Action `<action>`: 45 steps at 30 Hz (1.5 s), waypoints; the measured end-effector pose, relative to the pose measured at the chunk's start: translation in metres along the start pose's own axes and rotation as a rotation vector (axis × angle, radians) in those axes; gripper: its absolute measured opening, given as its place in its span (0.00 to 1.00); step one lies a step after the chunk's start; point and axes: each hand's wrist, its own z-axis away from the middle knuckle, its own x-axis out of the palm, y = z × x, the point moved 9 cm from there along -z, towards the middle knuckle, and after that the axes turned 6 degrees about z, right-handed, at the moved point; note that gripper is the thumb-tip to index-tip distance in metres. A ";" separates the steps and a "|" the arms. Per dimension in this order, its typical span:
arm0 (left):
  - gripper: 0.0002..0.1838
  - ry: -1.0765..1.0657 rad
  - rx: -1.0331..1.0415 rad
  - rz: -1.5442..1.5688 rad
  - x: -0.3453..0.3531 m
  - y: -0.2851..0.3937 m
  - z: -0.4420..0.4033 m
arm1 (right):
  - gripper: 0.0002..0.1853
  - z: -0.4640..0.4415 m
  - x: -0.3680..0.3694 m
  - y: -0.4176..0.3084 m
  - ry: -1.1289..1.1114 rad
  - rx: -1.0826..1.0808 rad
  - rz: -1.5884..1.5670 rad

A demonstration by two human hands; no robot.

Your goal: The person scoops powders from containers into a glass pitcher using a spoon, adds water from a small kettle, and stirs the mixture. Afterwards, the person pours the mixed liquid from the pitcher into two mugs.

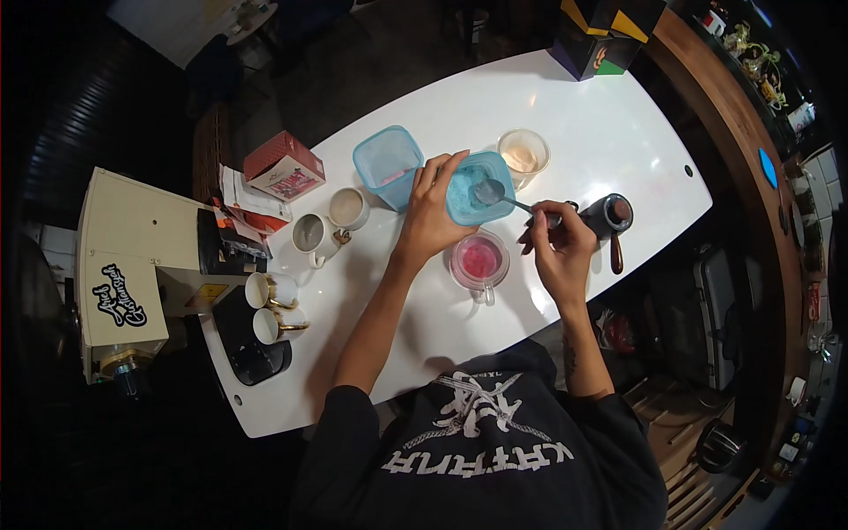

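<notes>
You have the spoon (488, 190) dipped in the blue container (502, 170), mid-frame.

Nearest, a glass cup (503, 265) with pink contents sits below the container in the frame. Your right hand (570, 246) has its fingers clamped on the spoon's handle, whose long axis runs from lower right to the bowl at upper left. Your left hand (428, 212) has its fingers clamped on the container, mouth tipped towards you. This looks like scooping; lifting calls for a level bowl. Beyond stands a clear tub (543, 159).
</notes>
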 end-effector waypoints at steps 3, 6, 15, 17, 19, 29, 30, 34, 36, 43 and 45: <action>0.54 0.012 0.028 -0.011 0.001 0.002 0.003 | 0.05 -0.003 0.007 0.005 0.024 -0.002 0.060; 0.53 0.026 0.039 0.022 0.007 0.003 0.005 | 0.05 -0.004 0.016 0.009 0.038 -0.042 0.107; 0.55 0.059 0.049 0.083 0.012 0.000 0.002 | 0.07 -0.012 0.030 0.014 0.040 -0.041 0.139; 0.55 0.061 0.051 0.084 0.012 -0.002 0.002 | 0.07 -0.014 0.032 0.013 0.035 -0.036 0.163; 0.55 0.062 0.054 0.088 0.013 -0.002 0.001 | 0.07 -0.016 0.033 0.012 0.031 -0.029 0.190; 0.56 0.082 0.085 0.093 0.012 0.001 0.004 | 0.07 -0.019 0.039 0.018 0.026 -0.009 0.162; 0.56 0.080 0.087 0.094 0.012 0.001 0.004 | 0.07 -0.019 0.040 0.018 0.028 -0.014 0.160; 0.56 0.081 0.082 0.093 0.014 -0.001 0.005 | 0.07 -0.020 0.042 0.029 0.061 -0.021 0.075; 0.55 0.089 0.089 0.088 0.013 0.001 0.006 | 0.07 -0.019 0.042 0.031 0.060 -0.005 0.059; 0.55 0.080 0.084 0.077 0.014 -0.001 0.006 | 0.07 -0.018 0.042 0.040 0.056 0.047 -0.018; 0.55 0.075 0.069 0.071 0.014 -0.001 0.006 | 0.07 -0.017 0.042 0.040 0.049 0.061 -0.044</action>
